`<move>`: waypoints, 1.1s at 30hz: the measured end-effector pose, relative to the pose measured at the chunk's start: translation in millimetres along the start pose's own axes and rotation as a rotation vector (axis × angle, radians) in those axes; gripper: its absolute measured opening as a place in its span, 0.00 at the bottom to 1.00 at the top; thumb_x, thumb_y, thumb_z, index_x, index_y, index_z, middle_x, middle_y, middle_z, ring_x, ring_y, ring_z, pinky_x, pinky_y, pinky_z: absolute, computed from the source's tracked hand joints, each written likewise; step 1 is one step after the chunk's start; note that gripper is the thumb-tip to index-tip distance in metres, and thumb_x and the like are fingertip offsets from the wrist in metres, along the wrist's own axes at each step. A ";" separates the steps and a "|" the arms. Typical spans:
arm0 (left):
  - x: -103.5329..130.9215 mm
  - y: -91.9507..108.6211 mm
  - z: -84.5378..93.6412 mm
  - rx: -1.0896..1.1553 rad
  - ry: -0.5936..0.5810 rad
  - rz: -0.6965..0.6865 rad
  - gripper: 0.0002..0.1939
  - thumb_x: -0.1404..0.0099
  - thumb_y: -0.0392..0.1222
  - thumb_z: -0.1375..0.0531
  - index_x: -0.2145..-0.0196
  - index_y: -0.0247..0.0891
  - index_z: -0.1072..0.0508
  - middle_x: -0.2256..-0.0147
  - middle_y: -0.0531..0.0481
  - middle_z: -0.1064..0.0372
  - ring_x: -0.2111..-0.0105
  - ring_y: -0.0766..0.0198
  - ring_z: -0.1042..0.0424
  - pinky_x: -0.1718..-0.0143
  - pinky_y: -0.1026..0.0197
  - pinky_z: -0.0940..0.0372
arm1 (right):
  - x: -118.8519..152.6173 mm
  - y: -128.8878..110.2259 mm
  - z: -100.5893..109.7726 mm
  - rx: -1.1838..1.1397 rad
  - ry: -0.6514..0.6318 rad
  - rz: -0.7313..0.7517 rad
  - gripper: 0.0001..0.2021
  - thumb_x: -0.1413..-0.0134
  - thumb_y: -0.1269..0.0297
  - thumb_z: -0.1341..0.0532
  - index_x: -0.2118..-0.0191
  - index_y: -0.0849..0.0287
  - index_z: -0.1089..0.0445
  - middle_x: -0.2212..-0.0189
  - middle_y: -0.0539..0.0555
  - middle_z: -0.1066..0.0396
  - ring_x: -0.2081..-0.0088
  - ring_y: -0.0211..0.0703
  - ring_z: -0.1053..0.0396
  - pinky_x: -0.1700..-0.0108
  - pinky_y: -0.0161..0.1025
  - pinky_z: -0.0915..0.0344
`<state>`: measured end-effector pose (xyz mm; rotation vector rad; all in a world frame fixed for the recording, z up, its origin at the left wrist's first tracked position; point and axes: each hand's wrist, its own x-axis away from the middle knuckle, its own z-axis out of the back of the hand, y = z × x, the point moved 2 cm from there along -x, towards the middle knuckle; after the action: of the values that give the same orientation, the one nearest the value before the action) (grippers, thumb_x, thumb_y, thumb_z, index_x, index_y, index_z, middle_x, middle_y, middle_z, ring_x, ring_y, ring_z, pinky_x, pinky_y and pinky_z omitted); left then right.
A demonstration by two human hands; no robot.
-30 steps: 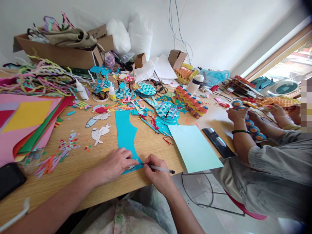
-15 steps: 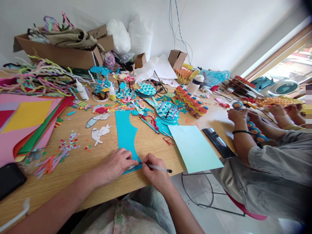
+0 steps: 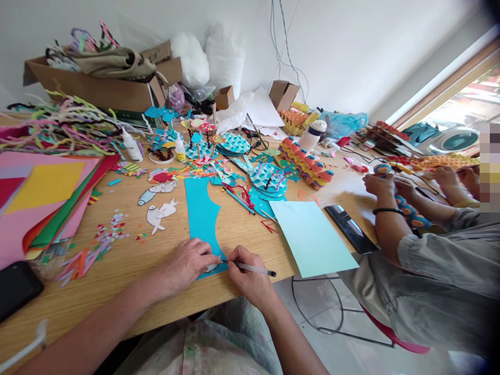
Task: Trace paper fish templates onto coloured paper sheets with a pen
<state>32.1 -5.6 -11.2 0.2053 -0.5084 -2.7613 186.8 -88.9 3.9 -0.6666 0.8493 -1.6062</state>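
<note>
A wooden table [image 3: 242, 234] is lying under both hands. Far out past the left hand, a pile of bright paper [image 3: 50, 182] is sitting near the edge. A pale green sheet [image 3: 314, 239] is lying to the right of the right hand, and a long blue paper [image 3: 201, 208] is reaching away from under the left hand. The left hand [image 3: 190, 263] is lying loose and nearly flat, with its fingers a bit bent — it is pressing down and not gripping. The right hand [image 3: 248, 273] is curling tight around a pen [image 3: 255, 269]. Some white paper fish [image 3: 167, 208] are lying just past the left hand. One little fish [image 3: 211, 268] is peeking out under that hand's fingers, on the blue paper — the pen tip is pointing at it.
</note>
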 end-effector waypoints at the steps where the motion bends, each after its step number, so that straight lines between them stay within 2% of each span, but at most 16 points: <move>1: -0.2 0.0 0.0 -0.001 0.001 0.002 0.10 0.34 0.39 0.47 0.57 0.48 0.31 0.66 0.51 0.36 0.63 0.60 0.40 0.64 0.60 0.44 | -0.3 0.4 -0.4 -0.002 0.003 0.001 0.05 0.55 0.72 0.47 0.78 0.58 0.42 0.84 0.44 0.44 0.80 0.33 0.47 0.77 0.30 0.52; 23: -0.4 2.8 3.2 -0.008 -0.006 0.014 0.10 0.34 0.39 0.47 0.57 0.49 0.31 0.65 0.51 0.36 0.63 0.61 0.40 0.64 0.60 0.44 | -0.5 0.3 1.5 -0.017 0.008 -0.009 0.05 0.57 0.73 0.47 0.78 0.58 0.42 0.84 0.43 0.45 0.80 0.33 0.47 0.78 0.30 0.53; 33: -0.5 1.7 0.9 -0.031 0.005 -0.002 0.08 0.34 0.40 0.47 0.59 0.46 0.30 0.66 0.51 0.36 0.64 0.61 0.40 0.65 0.60 0.45 | -2.7 -3.3 -1.3 -0.004 0.019 0.018 0.05 0.56 0.72 0.47 0.78 0.57 0.43 0.84 0.43 0.45 0.80 0.33 0.47 0.76 0.30 0.52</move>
<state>32.8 -6.7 -9.7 0.2052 -0.4645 -2.7677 184.4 -85.7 6.0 -0.6459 0.8703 -1.5966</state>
